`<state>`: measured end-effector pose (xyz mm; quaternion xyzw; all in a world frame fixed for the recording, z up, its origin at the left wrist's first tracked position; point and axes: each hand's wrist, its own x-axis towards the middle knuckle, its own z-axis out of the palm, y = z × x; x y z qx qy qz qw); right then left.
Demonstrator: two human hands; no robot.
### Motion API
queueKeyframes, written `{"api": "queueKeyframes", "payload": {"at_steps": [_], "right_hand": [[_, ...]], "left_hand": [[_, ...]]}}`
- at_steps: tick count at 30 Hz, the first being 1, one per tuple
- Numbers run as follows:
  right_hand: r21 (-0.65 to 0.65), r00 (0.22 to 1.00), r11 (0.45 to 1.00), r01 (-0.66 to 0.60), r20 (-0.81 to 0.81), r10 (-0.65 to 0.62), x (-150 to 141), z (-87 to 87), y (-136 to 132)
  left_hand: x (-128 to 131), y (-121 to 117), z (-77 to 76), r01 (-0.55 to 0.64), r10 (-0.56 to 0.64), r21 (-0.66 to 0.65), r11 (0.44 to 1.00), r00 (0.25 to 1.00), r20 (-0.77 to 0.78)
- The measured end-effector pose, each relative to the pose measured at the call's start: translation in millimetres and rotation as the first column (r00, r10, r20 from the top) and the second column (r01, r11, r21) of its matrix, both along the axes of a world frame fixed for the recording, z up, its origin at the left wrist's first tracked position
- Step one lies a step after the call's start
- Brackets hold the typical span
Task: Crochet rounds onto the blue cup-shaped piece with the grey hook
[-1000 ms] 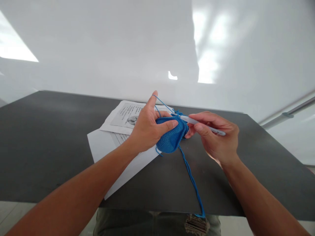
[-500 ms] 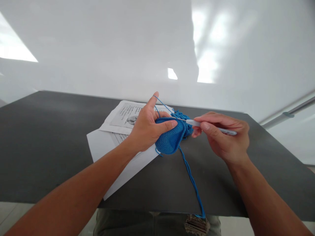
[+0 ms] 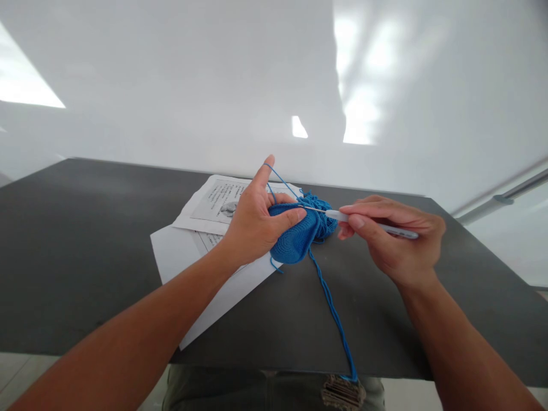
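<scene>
Basically, left hand (image 3: pixel 257 220) pinches the blue crochet piece (image 3: pixel 291 244). Right hand (image 3: pixel 398 240) grips the hook (image 3: pixel 336 215) pen-style, tip at the top edge.

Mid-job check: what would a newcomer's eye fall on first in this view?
Probably the bright blue crocheted piece near the middle, held in the left hand, with a yarn strand looped over a raised finger. Next, the pale-handled hook in the right hand, its thin metal shaft reaching the piece's upper edge. Then the tangled blue yarn just behind, on the dark tabletop.
</scene>
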<state>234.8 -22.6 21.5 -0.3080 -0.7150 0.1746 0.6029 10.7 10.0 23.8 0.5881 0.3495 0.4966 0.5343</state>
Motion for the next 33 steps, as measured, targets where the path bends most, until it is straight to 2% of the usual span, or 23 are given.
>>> {"api": "queueKeyframes", "payload": {"at_steps": [11,17,22,28,33], "right_hand": [[0.05,0.993,0.997,0.061,0.094,-0.066,-2,4.3,-3],[0.062,0.988,0.993,0.104,0.105,-0.11,-7,5.5,-5],[0.085,0.984,0.99,0.112,0.129,-0.123,-13,4.5,-7],[0.117,0.977,0.984,0.134,0.151,-0.151,-18,-1.4,-5],[0.142,0.97,0.978,0.154,0.167,-0.177,-25,-8.5,-4]], "left_hand": [[1,-1,-0.7,-0.064,0.067,0.07,0.995,0.997,-0.035],[3,-6,0.0,-0.094,0.091,0.071,0.993,0.995,0.039],[5,-9,-1.3,-0.136,0.133,0.082,0.987,0.99,0.041],[7,-8,-2.6,-0.23,0.232,0.155,0.961,0.973,0.005],[9,-9,-3.6,-0.248,0.275,0.195,0.949,0.953,-0.124]]}}
